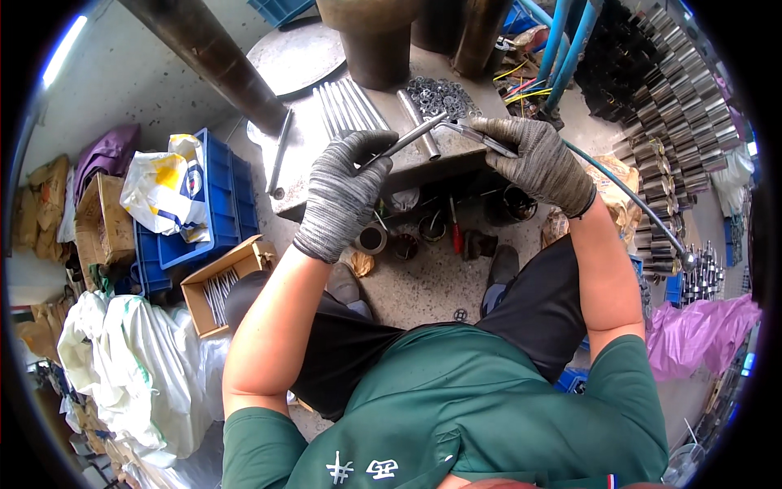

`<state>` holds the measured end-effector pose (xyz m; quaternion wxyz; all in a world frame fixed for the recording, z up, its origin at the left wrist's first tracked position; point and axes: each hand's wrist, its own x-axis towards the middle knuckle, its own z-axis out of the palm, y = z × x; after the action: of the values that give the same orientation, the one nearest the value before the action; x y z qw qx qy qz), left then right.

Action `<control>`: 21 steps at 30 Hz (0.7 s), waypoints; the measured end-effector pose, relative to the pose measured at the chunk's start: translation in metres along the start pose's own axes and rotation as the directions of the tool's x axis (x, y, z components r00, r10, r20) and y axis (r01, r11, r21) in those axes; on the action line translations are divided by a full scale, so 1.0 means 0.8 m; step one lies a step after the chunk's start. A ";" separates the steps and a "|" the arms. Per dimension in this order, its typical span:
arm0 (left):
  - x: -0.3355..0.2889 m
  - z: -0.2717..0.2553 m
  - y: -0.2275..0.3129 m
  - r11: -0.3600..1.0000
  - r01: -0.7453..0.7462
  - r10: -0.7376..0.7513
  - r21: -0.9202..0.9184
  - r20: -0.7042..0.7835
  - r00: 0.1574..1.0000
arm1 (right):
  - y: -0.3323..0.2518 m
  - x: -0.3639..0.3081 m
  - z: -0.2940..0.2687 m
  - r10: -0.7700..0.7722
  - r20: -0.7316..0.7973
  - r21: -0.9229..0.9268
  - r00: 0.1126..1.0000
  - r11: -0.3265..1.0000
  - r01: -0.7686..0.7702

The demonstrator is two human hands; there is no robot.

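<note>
My left hand [346, 187], in a grey knitted glove, is closed around a slim metal rod [419, 134] that slants up to the right. My right hand [542, 159], gloved alike, grips a slim silvery tool with a narrow tip [481, 137]; it resembles tweezers, but its exact kind is unclear. The tool's tip is close to the rod's upper end; whether they touch I cannot tell. Beyond my hands, several metal rods [350, 106] lie side by side on the metal worktable [297, 183]. A thicker metal tube [419, 122] and a pile of small metal rings [444, 96] lie beside them.
Heavy columns [371, 49] rise from the table's far side. At left stand a blue crate [236, 196] and a cardboard box of rods [216, 293]. Under the table are small cans [371, 238] and a red-handled tool [456, 236]. Stacked metal cylinders [684, 106] line the right.
</note>
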<state>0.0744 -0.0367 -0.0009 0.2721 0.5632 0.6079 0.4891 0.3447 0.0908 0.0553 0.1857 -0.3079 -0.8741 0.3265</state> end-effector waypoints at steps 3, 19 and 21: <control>-0.004 -0.006 0.020 0.965 0.171 -0.148 -0.201 0.126 0.981 | -0.001 -0.001 -0.008 0.003 0.073 0.015 0.997 1.000 -0.004; -0.013 -0.010 0.036 0.859 0.399 -0.286 -0.320 0.346 0.894 | -0.009 -0.001 0.018 -0.184 0.225 -0.054 0.957 0.978 0.201; -0.014 -0.008 0.035 0.845 0.428 -0.305 -0.321 0.367 0.878 | -0.011 0.000 0.020 -0.166 0.247 -0.017 0.955 0.984 0.175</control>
<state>0.0825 -0.0521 0.0241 0.5585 0.4366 0.5456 0.4470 0.3328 0.0779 0.0497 0.0980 -0.1922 -0.9198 0.3277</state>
